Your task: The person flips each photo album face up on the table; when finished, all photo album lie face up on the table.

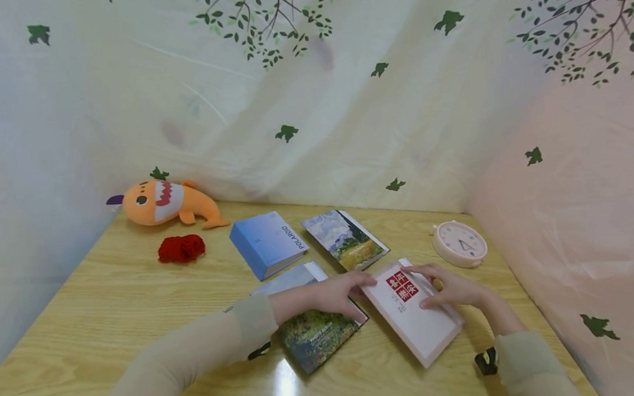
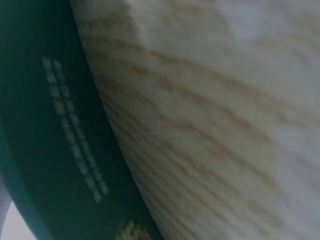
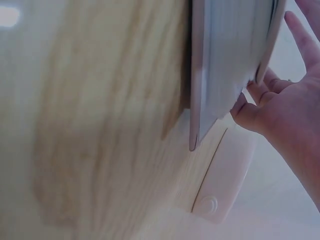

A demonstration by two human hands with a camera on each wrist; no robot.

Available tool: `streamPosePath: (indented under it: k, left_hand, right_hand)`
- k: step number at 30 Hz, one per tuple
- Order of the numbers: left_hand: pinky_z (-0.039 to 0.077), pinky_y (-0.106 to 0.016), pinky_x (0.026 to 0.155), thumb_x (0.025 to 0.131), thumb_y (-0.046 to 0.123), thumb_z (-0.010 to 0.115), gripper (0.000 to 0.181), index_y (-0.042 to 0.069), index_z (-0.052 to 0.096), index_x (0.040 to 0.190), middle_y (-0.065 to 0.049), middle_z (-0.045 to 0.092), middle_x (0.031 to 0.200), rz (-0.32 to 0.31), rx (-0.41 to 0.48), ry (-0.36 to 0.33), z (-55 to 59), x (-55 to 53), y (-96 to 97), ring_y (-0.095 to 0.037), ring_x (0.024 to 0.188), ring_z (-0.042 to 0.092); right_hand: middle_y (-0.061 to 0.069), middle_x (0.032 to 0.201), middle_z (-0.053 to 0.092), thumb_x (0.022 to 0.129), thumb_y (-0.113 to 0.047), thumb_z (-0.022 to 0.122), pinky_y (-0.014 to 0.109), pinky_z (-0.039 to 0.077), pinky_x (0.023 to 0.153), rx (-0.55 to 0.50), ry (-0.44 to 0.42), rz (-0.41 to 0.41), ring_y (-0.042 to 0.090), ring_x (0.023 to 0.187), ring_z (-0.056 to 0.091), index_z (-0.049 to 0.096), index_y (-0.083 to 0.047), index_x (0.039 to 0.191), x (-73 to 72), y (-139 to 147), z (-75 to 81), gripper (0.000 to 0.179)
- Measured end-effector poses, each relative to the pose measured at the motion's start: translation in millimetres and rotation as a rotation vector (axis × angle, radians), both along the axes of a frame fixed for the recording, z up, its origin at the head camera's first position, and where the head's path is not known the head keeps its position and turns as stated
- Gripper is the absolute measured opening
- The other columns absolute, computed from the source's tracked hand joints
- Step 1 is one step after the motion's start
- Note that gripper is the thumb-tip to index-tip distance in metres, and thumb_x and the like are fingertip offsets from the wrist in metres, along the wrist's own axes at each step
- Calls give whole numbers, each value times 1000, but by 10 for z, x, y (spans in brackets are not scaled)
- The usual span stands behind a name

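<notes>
A pale pink book point(image 1: 426, 330) with a red block of characters on its cover lies at an angle between the hands. My right hand point(image 1: 451, 286) holds its right side, thumb and index finger over the cover, the others bent at the page edge; the right wrist view shows this hand point(image 3: 285, 100) against the book's edge point(image 3: 230, 65). The left hand point(image 1: 335, 293) reaches over a photo album point(image 1: 316, 341) with a painted garden cover, extended fingertips touching the pink book's left edge. Dark green printed surface point(image 2: 65, 125) fills the left side of the left wrist view.
Behind lie a thick blue POLAROID album point(image 1: 268, 242) and an album with a painted landscape point(image 1: 346, 238). A pink round clock point(image 1: 461, 244) is at right. An orange plush shark point(image 1: 172, 202) and red yarn point(image 1: 181, 249) are at left on the wooden table point(image 1: 114, 328).
</notes>
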State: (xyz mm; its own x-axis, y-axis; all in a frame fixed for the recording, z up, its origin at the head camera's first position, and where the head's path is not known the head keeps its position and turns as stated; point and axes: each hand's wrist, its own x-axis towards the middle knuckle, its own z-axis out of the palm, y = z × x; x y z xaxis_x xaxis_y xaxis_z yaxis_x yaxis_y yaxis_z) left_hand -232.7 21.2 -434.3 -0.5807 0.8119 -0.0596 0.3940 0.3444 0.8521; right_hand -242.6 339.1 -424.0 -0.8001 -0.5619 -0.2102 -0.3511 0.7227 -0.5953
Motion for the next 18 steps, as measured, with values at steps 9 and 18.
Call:
streamPosePath:
  k: [9, 18]
  left_hand:
    - [21, -35, 115, 75, 29, 81, 89, 10, 32, 147, -12, 22, 155, -97, -195, 285, -52, -84, -5, -28, 142, 21]
    - [21, -36, 115, 78, 31, 78, 84, 11, 34, 147, -13, 26, 153, -110, -251, 318, -31, -88, -40, -29, 142, 22]
  right_hand:
    - [23, 141, 37, 80, -37, 73, 57, 39, 93, 29, -28, -8, 40, 122, 40, 40, -23, 145, -122, 76, -24, 74]
    - [30, 144, 30, 80, -34, 74, 69, 31, 97, 36, -33, 16, 51, 129, 29, 46, -16, 141, -140, 54, 20, 69]
